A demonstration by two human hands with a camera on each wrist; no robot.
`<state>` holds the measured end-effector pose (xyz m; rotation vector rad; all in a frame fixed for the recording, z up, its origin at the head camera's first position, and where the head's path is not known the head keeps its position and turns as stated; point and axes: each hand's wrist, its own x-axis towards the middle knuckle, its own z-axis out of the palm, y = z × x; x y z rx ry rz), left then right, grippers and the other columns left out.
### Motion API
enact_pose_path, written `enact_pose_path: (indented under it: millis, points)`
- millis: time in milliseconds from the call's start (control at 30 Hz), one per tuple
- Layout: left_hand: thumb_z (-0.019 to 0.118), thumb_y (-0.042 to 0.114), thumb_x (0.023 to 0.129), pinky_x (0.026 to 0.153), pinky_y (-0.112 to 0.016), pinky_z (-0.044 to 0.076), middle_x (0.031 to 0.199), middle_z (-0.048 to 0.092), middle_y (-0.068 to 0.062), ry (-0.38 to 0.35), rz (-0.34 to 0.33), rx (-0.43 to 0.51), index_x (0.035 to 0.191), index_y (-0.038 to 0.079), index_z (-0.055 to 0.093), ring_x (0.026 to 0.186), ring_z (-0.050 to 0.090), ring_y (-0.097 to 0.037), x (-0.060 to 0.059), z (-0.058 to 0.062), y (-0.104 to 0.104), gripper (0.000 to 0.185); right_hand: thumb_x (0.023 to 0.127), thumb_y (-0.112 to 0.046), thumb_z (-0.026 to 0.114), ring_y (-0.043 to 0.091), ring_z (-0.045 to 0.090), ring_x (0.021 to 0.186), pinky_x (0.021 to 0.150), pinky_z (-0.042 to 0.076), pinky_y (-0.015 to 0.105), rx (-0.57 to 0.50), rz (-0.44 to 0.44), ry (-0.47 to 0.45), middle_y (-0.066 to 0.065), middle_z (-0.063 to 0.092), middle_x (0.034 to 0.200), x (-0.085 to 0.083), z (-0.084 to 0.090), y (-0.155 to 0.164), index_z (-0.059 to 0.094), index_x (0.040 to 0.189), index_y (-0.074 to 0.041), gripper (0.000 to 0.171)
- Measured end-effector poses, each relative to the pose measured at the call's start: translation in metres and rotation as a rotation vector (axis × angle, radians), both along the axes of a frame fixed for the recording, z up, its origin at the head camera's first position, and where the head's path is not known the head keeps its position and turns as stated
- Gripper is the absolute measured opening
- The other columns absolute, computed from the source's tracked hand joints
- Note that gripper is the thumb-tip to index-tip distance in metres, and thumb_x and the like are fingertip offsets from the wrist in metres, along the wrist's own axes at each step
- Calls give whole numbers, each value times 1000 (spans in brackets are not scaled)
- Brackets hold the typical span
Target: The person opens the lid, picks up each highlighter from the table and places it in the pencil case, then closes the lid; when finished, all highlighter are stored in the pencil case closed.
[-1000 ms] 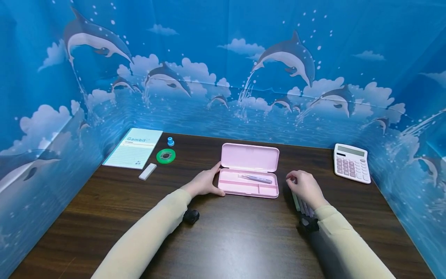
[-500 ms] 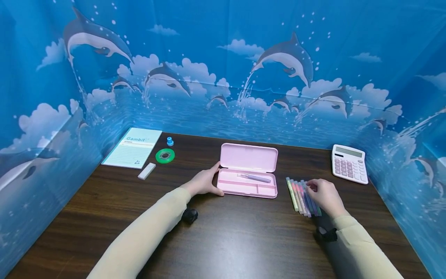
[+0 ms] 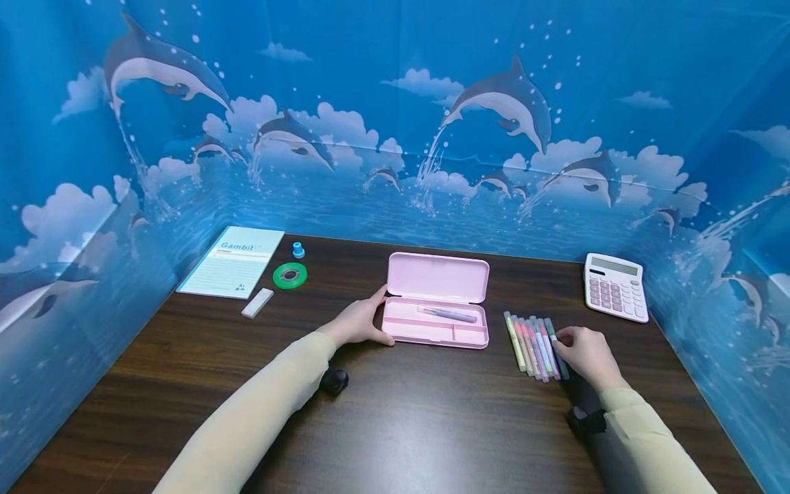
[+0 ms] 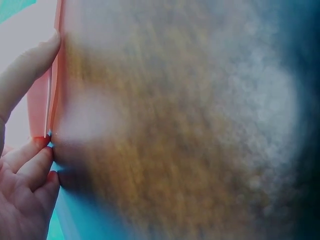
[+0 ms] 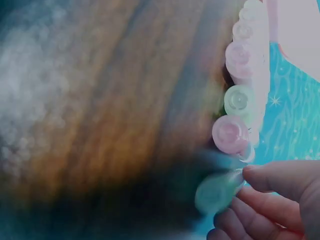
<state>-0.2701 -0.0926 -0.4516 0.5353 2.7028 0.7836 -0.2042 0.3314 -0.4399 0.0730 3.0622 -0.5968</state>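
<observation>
A pink pencil case (image 3: pixel 439 278) lies with its lid raised, and a pale purple pen (image 3: pixel 450 315) rests in its long rear compartment. My left hand (image 3: pixel 356 324) grips the case's left end, thumb at the near corner and fingers at the hinge side; the left wrist view shows its thumb (image 4: pixel 30 70) along the pink edge. To the right of the case, several coloured markers (image 3: pixel 532 346) lie side by side. At the right end of that row, my right hand (image 3: pixel 589 353) pinches a green marker (image 5: pixel 214 194) between thumb and fingers.
A white calculator (image 3: pixel 615 288) sits at the back right. On the left are a notepad (image 3: pixel 237 261), a small blue object (image 3: pixel 299 250), a green tape roll (image 3: pixel 290 276) and a white eraser-like block (image 3: pixel 257 302). A dolphin-print curtain (image 3: pixel 345 171) borders the table.
My right hand has moved right, from over the markers' left side to their right end, uncovering the row. My left hand keeps its place at the pencil case.
</observation>
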Motion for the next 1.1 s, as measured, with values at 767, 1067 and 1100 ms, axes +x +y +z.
enact_pose_path:
  millis: [767, 1067, 1100]
  points:
    - [83, 42, 70, 107, -44, 34, 149, 38, -14, 1, -26, 20, 154, 8, 6, 131, 43, -30, -8, 3, -6, 119, 81, -10, 66, 29, 54, 71, 65, 47, 46, 10, -89, 89, 22, 64, 88, 1, 14, -4, 65, 94, 5, 20]
    - [84, 43, 68, 107, -43, 34, 148, 39, -12, 4, -34, 22, 154, 11, 7, 131, 43, -28, -5, 2, -8, 120, 81, -12, 67, 28, 58, 74, 66, 47, 46, 16, -36, 178, 18, 65, 88, 0, 17, -27, 68, 92, 0, 17]
    - [84, 44, 68, 107, -43, 35, 148, 39, -12, 6, -35, 19, 154, 11, 7, 131, 44, -28, -5, 1, -8, 120, 81, -13, 67, 27, 57, 74, 66, 47, 46, 14, -29, 182, 17, 64, 88, -1, 17, -30, 68, 92, 0, 17]
